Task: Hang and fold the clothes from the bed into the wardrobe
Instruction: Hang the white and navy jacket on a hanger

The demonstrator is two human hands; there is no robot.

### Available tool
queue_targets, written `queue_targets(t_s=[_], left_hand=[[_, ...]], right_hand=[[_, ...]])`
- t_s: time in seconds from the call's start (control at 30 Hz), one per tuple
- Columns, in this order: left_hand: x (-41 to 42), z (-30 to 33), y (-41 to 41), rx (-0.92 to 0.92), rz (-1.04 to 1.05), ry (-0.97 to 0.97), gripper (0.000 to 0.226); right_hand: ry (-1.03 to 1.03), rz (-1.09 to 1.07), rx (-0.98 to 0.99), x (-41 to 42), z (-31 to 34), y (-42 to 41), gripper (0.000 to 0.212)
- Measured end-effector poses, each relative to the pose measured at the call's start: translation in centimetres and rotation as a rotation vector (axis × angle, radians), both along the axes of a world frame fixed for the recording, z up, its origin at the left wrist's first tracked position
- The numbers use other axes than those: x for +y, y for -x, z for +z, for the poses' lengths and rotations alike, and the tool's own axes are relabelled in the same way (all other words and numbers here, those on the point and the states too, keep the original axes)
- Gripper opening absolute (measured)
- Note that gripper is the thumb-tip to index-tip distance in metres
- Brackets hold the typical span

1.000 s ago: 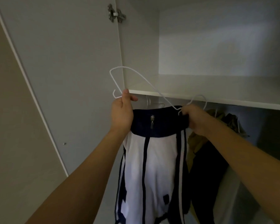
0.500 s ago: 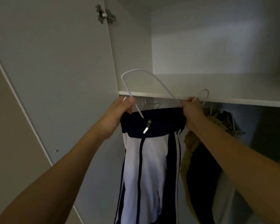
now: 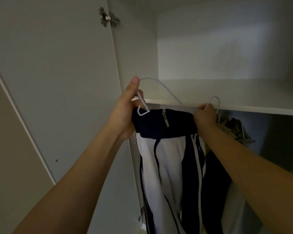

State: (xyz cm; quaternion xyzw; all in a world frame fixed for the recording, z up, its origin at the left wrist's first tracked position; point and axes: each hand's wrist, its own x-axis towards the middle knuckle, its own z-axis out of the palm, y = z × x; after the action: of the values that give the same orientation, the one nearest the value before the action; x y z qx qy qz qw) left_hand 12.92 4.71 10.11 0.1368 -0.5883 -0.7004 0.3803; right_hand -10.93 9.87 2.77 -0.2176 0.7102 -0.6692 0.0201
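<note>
A white and navy zip jacket (image 3: 167,159) hangs down in front of the open wardrobe, its dark collar at the top. A thin white hanger (image 3: 166,92) arches above the collar. My left hand (image 3: 125,112) grips the hanger's left end together with the collar's left side. My right hand (image 3: 204,115) holds the collar's right side and the hanger near its hook (image 3: 216,100), just under the shelf edge (image 3: 243,109). The hanging rail is hidden behind the shelf.
The wardrobe door (image 3: 57,81) stands open at the left with a metal hinge (image 3: 108,17) at the top. Olive and dark garments (image 3: 233,130) hang on hangers to the right of the jacket. The upper shelf compartment (image 3: 218,48) holds nothing visible.
The hanger's left arm has come down towards the collar, and my left hand has shifted up along it. The jacket has risen slightly closer to the shelf edge.
</note>
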Motion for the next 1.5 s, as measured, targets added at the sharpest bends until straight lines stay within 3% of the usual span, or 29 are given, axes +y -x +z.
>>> queue_targets(t_s=[0.1, 0.23, 0.33, 0.43, 0.53, 0.7, 0.73, 0.83, 0.9, 1.07, 1.13, 1.23, 1.3, 1.43, 1.5], left_hand=[[-1.0, 0.0, -1.0, -0.063, -0.201, -0.073, 0.047], [-2.1, 0.3, -1.9, -0.112, -0.423, -0.118, 0.042], [-2.7, 0.3, -1.8, -0.167, -0.319, -0.132, 0.046], [-2.9, -0.3, -0.9, -0.250, -0.114, -0.108, 0.063], [-2.5, -1.0, -0.1, -0.246, -0.066, -0.087, 0.073], [-1.1, -1.5, 0.6, 0.013, -0.083, -0.068, 0.011], [-0.9, -1.4, 0.7, 0.030, -0.071, -0.066, 0.011], [-0.7, -0.9, 0.9, 0.016, -0.053, -0.078, 0.041], [-0.6, -0.9, 1.2, 0.000, -0.029, -0.069, 0.046], [-0.7, -1.7, 1.7, -0.067, 0.066, -0.117, 0.035], [-0.7, -1.7, 1.6, -0.053, 0.100, -0.199, 0.033], [-0.8, -1.8, 2.0, -0.022, 0.168, -0.221, 0.006], [-0.8, -1.6, 2.3, 0.043, 0.176, -0.238, 0.007], [-0.7, -0.4, 2.6, 0.156, 0.106, -0.286, 0.047], [-0.8, 0.1, 2.8, 0.129, 0.134, -0.201, 0.051]], right_hand=[[-0.073, 0.079, 0.003, 0.8, 0.1, 0.5, 0.028], [0.038, 0.259, -0.289, 2.1, 0.7, 0.9, 0.027], [0.279, 0.285, -0.538, 3.2, 1.5, 0.6, 0.030], [0.538, 0.263, -0.621, 3.8, 2.3, -0.1, 0.028], [0.705, 0.201, -0.564, 4.1, 3.4, -0.5, 0.024], [0.708, -0.003, -0.444, 4.4, 4.2, 0.3, 0.027], [0.679, -0.025, -0.392, 4.4, 4.2, 0.3, 0.029], [0.648, -0.070, -0.296, 4.1, 3.7, 0.3, 0.033], [0.604, -0.101, -0.238, 4.0, 3.2, 0.5, 0.033], [0.508, -0.113, -0.066, 4.2, 2.1, 0.6, 0.037], [0.493, -0.123, -0.025, 4.1, 1.8, 0.5, 0.039], [0.437, -0.163, 0.053, 4.2, 1.3, 0.6, 0.043], [0.419, -0.208, 0.103, 4.2, 1.4, 0.5, 0.044], [0.394, -0.260, 0.157, 4.2, 1.8, 0.5, 0.043], [0.353, -0.230, 0.157, 4.4, 1.7, 0.5, 0.043]])
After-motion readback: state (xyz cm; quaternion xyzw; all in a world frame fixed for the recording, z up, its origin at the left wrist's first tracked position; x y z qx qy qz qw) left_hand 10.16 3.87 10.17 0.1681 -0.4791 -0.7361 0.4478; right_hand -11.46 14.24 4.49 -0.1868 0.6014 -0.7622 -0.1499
